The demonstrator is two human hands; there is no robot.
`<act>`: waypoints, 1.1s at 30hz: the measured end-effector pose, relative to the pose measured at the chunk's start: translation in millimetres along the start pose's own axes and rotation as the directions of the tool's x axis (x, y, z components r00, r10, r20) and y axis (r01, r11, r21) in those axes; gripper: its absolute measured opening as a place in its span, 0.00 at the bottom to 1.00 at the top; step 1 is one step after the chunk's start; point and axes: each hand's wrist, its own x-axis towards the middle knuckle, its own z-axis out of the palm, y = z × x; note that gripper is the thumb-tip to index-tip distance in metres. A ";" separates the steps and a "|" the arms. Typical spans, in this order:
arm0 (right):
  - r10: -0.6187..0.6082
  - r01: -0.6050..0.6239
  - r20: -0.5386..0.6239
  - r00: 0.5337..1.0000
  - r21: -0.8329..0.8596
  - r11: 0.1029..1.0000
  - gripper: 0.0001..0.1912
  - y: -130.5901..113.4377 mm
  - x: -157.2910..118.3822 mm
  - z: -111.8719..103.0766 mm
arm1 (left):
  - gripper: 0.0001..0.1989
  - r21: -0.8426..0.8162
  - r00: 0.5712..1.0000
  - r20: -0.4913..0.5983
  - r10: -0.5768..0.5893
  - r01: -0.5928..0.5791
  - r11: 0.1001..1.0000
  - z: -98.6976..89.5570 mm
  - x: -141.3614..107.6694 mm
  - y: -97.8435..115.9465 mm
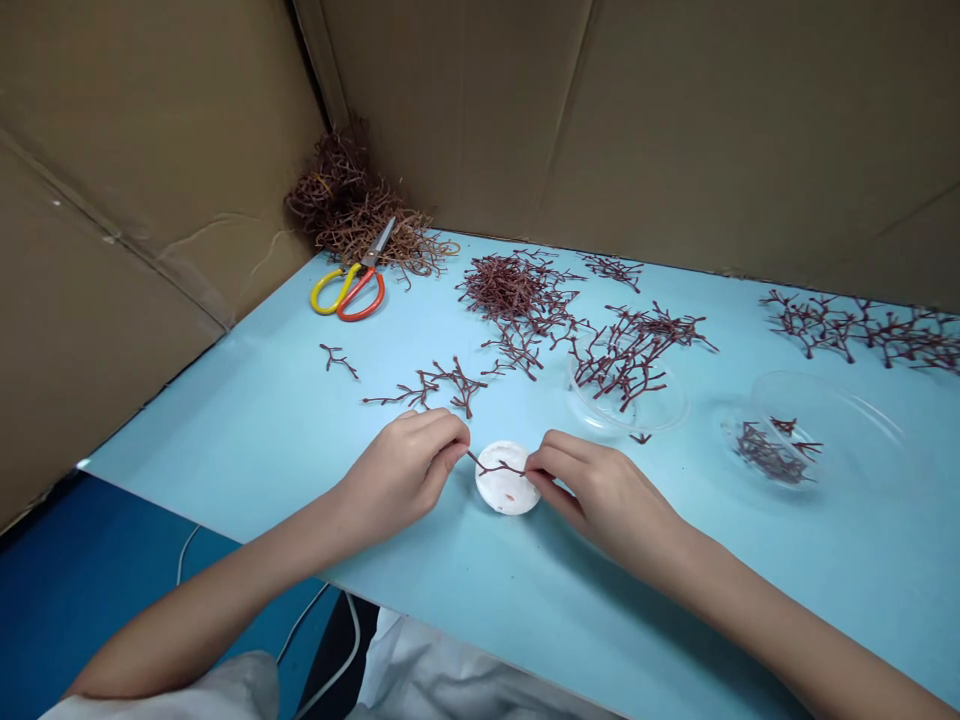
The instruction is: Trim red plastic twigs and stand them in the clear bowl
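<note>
A thin brown twig point(496, 467) with small side branches stretches between my two hands. My left hand point(415, 462) pinches its left end, and my right hand point(592, 490) pinches the right end between thumb and fingertips. Beneath the twig lies a small round white dish point(508, 499) with a brownish mark on its surface. Just beyond my left hand are several loose branched twigs point(450, 381). Past my right hand, a clear plastic bowl point(675, 410) has more twigs heaped in and over it.
Scissors point(367, 270) with yellow and red handles lie by a tangled twig pile point(352, 210) in the back left corner. Another heap point(514, 287) sits mid-table. At right are a clear container point(772, 455) with short pieces and a spread of twigs point(862, 330). Cardboard walls point(637, 130) enclose the table.
</note>
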 end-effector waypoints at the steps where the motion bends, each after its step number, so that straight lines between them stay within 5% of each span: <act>1: -0.003 0.003 0.014 1.000 -0.018 1.000 0.09 -0.5 0.6 1.0 | 0.08 0.000 1.000 0.009 -0.003 0.003 1.000 0.7 -0.2 -0.6; 15: 0.017 0.008 0.210 0.977 -0.119 0.993 0.08 -4.6 6.9 3.9 | 0.09 0.003 0.997 0.071 0.007 -0.007 1.000 2.9 -1.3 -4.3; 26: 0.013 0.001 -0.084 0.996 0.160 0.987 0.09 2.1 5.7 -15.8 | 0.07 -0.129 0.995 -0.095 -0.019 0.007 0.992 -2.9 -0.3 -4.3; 33: 0.056 -0.056 0.006 0.998 0.151 0.987 0.07 -1.0 5.7 -10.2 | 0.06 -0.188 0.995 -0.080 -0.052 0.036 0.981 -4.0 -1.1 0.4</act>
